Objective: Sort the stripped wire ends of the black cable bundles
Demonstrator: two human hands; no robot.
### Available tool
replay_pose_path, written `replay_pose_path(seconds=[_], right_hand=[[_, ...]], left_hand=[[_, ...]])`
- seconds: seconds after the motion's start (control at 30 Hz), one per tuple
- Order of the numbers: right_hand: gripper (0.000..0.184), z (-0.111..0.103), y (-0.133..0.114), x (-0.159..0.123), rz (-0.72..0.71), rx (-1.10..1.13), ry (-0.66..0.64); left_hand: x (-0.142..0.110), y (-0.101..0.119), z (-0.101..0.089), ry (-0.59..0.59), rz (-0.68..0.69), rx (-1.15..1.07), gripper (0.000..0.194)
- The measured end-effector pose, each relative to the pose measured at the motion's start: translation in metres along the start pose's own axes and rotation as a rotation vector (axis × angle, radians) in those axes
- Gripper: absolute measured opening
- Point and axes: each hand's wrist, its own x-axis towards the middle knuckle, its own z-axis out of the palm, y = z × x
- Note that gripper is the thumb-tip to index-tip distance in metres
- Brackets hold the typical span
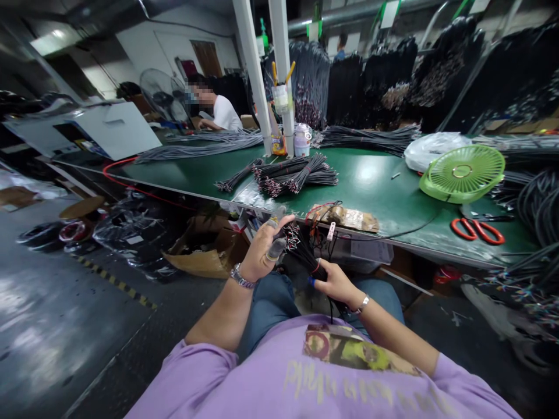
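My right hand (pixel 335 284) is wrapped round a bundle of thin black cables (pixel 306 256) just below the table's front edge, over my lap. A red tie circles the bundle near my fingers, and a bit of blue shows on one fingertip. The stripped, pale wire ends (pixel 292 235) point up and to the left. Beside those ends my left hand (pixel 262 247) is open, its fingers stretched and apart, with grey covers on some fingertips. Whether it touches the wire ends I cannot tell.
On the green table (pixel 375 174) lie tied cable bundles (pixel 292 174), a taped board (pixel 345 217) with wires, red-handled scissors (pixel 477 229) and a green fan (pixel 463 173). A white post (pixel 283 70) rises behind. A co-worker (pixel 222 110) sits at the far left. Cartons (pixel 205 262) stand below.
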Motion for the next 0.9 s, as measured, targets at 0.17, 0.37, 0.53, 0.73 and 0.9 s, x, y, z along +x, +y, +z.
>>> replay_pose_path(seconds=[0.17, 0.37, 0.53, 0.73, 0.9], right_hand=[[0.012, -0.006, -0.010, 0.010, -0.020, -0.020, -0.004], [0.011, -0.005, -0.021, 0.021, -0.005, -0.039, -0.047], [0.015, 0.003, -0.024, 0.023, 0.024, -0.011, -0.054], [0.014, 0.006, -0.025, 0.027, 0.038, 0.000, -0.047], [0.014, 0.007, -0.025, 0.029, 0.014, 0.015, -0.025]], left_hand=[[0.003, 0.000, -0.001, 0.059, -0.047, -0.066, 0.059], [0.002, 0.005, 0.000, 0.051, -0.055, -0.138, 0.057], [-0.007, 0.008, 0.010, 0.012, -0.046, -0.089, 0.057], [-0.014, 0.001, 0.021, 0.011, 0.008, 0.098, 0.056], [-0.017, 0.005, 0.030, -0.009, 0.130, 0.208, 0.063]])
